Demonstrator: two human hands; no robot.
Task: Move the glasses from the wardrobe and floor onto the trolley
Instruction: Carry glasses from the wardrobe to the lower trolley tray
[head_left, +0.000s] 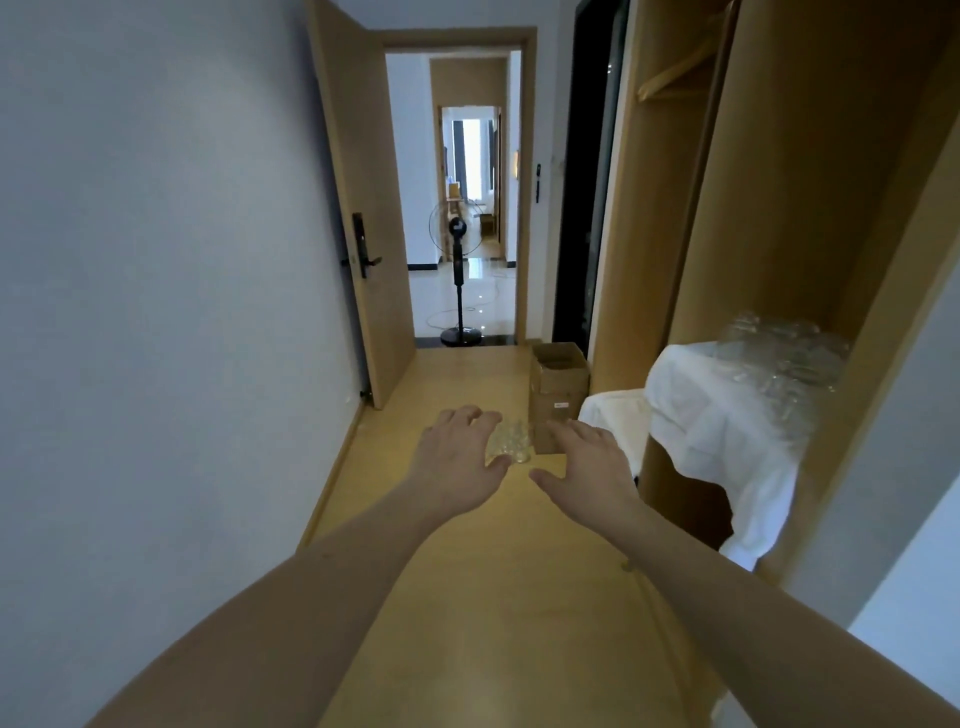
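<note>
Several clear glasses (511, 441) stand in a cluster on the wooden floor, beside a cardboard box. My left hand (457, 460) and my right hand (587, 462) are stretched out toward them, fingers spread, one on each side, holding nothing. The left hand covers part of the cluster. More clear glasses (784, 358) sit on a white cloth on the shelf of the open wardrobe (769, 218) at the right. No trolley is in view.
An open cardboard box (558, 395) stands on the floor against the wardrobe. White cloth (717, 431) hangs off the shelf. A wooden door (358, 208) is open at the left; a standing fan (458, 270) is in the hallway beyond. A white wall runs along the left.
</note>
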